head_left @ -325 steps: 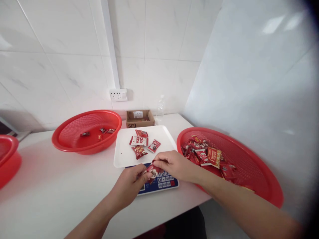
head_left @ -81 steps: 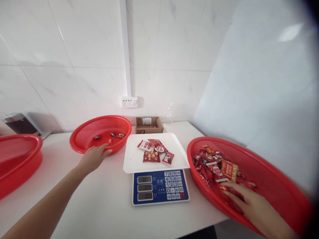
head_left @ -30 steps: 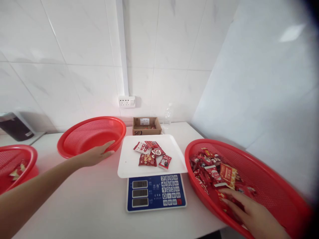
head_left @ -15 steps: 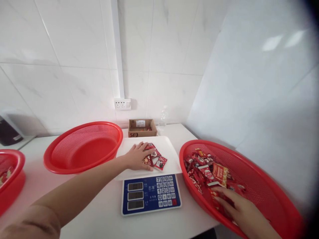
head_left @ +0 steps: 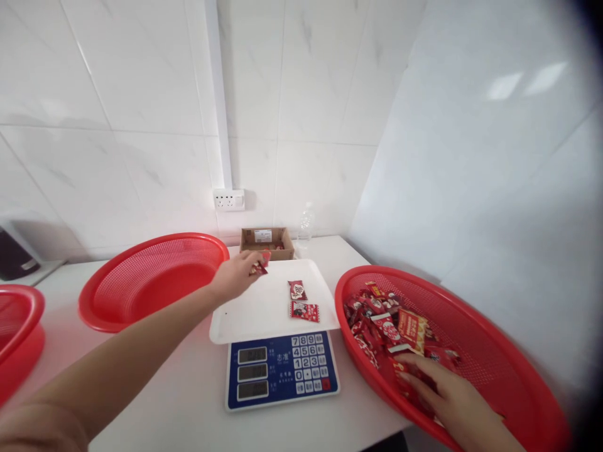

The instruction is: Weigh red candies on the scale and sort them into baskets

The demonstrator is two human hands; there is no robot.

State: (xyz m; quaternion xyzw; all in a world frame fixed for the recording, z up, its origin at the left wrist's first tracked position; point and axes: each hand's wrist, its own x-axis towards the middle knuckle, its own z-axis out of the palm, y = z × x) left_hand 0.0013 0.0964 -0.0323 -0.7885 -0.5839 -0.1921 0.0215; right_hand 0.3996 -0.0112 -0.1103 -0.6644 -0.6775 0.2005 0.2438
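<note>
My left hand [head_left: 234, 276] is closed on red snack packets [head_left: 261, 262], lifted over the left rear of the white scale tray [head_left: 254, 311]. Two red packets [head_left: 301, 301] still lie on that tray. The blue scale [head_left: 281, 369] sits under it with its keypad facing me. My right hand [head_left: 445, 395] rests inside the big red basket on the right [head_left: 490, 351], fingers curled on packets among a pile of red snack packets [head_left: 386, 320].
An empty red basket [head_left: 151, 279] stands left of the scale. Another red basket [head_left: 16, 326] is at the far left edge. A small cardboard box [head_left: 265, 242] and a clear bottle [head_left: 305, 221] sit by the tiled wall, below a socket [head_left: 228, 199].
My left hand has closed on some packets from the tray and lifted them up and to the left; only two remain on the tray. My right hand stays in the right basket.
</note>
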